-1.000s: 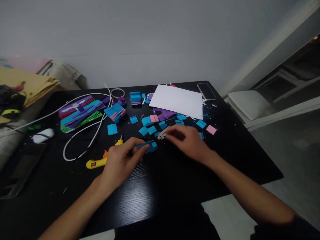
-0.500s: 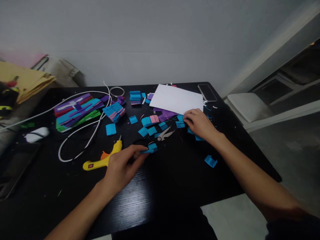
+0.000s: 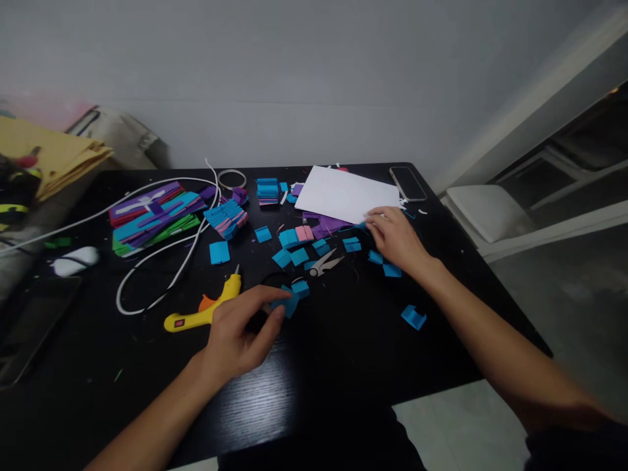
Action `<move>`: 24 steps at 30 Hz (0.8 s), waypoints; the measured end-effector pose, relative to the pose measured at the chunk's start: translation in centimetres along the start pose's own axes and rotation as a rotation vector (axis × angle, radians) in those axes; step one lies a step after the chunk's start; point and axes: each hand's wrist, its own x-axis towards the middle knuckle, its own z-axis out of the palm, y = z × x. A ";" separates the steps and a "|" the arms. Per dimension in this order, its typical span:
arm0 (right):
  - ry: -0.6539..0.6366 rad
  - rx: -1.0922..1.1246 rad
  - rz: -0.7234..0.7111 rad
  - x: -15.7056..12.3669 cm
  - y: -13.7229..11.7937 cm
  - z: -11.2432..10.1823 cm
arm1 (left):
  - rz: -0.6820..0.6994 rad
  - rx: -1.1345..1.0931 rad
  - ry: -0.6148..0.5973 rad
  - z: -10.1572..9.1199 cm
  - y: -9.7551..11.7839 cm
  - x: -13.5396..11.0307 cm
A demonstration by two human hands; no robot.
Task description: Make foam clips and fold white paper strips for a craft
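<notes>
My left hand (image 3: 245,324) pinches a folded blue paper piece (image 3: 289,305) between thumb and index finger, low over the table. Another blue piece sits just beyond it. Scissors (image 3: 324,263) lie near those fingers, their silver blades spread and dark handles hard to make out. A yellow glue gun (image 3: 196,319) rests left of my left hand. At the near edge of a white paper sheet (image 3: 348,193), my right hand (image 3: 395,239) has its fingers closed on a small blue paper piece (image 3: 361,226), partly hidden. More folded blue pieces (image 3: 352,244) lie close by.
Bundles of coloured paper strips (image 3: 157,212) lie at the left, beside a looping white cable (image 3: 118,294). Two stacks of folded pieces (image 3: 267,190) stand at the back. A phone (image 3: 408,183), white mouse (image 3: 76,261) and dark tablet-like device (image 3: 36,327) are near the edges.
The blue piece in my left hand has turned and now shows a wider face. My right hand has shifted slightly away from me, toward the white sheet.
</notes>
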 end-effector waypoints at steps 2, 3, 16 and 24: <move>0.104 0.062 0.092 0.1 -0.2 -0.8 | -0.015 0.038 0.039 0.4 -0.1 0.0; 0.148 0.134 0.162 0.2 -0.4 -1.1 | -0.022 0.054 0.049 0.6 -0.2 0.0; -0.113 1.202 0.498 -3.3 -9.6 -3.0 | -0.127 -0.070 -0.021 0.6 0.0 0.4; -0.400 1.222 0.401 -7.2 -15.2 -2.1 | -0.135 -0.195 -0.201 1.7 0.5 -0.2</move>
